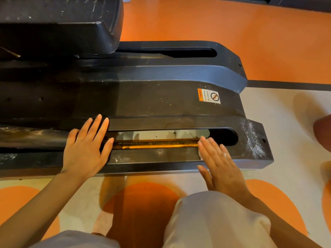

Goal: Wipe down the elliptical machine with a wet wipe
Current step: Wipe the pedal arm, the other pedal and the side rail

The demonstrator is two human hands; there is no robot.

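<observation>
Orange-and-cream gym floor (268, 42), low black base of the elliptical machine (161, 97), both hands down on its near rail.

Right hand (221, 165) presses flat, fingers straight and together, on the wet wipe (200, 154), only a white sliver showing beneath. Left hand (86, 149) braces, fingers spread. Best bet: long firm passes along the rail, skirting the gritty rusty slot (155, 144). Warning sticker (209, 96) sits further back; the scuffed end cap (252, 140) looks dusty.

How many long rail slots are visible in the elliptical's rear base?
2: the far slot beside the pedal, and the near slot between the left hand and right hand. More may be hidden.
</observation>
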